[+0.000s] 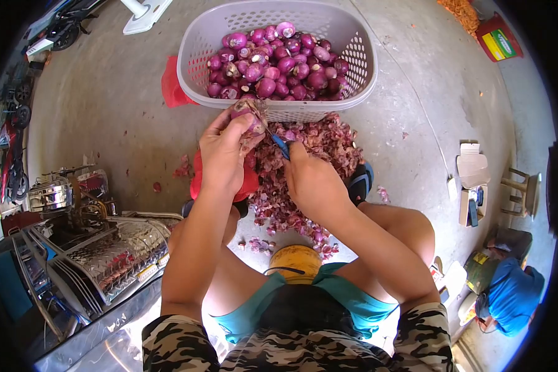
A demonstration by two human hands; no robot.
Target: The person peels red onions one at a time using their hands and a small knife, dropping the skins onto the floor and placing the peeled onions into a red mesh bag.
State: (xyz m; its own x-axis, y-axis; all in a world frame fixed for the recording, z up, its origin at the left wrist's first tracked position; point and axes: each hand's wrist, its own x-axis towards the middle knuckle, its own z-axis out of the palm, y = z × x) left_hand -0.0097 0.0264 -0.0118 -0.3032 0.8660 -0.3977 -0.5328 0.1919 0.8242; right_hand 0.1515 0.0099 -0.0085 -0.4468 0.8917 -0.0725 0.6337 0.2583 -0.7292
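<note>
Just in front of the basket's near rim, my left hand (223, 146) is closed around a red onion (248, 119) with loose dry skin on it. My right hand (313, 180) grips a small knife (280, 146) by its blue handle, and the blade reaches up to the onion's right side. Beyond both hands stands a grey perforated basket (278, 110) holding several purple onions (285, 65). Below and between my hands, a heap of onion skins (319, 146) lies on the floor.
A red bag (175, 84) lies left of the basket. A yellow container (296, 263) is between my legs. Metal equipment (115, 254) stands at the left. An open cardboard box (472, 170), a small wooden stool (526, 192) and a red bucket (499, 38) are at the right.
</note>
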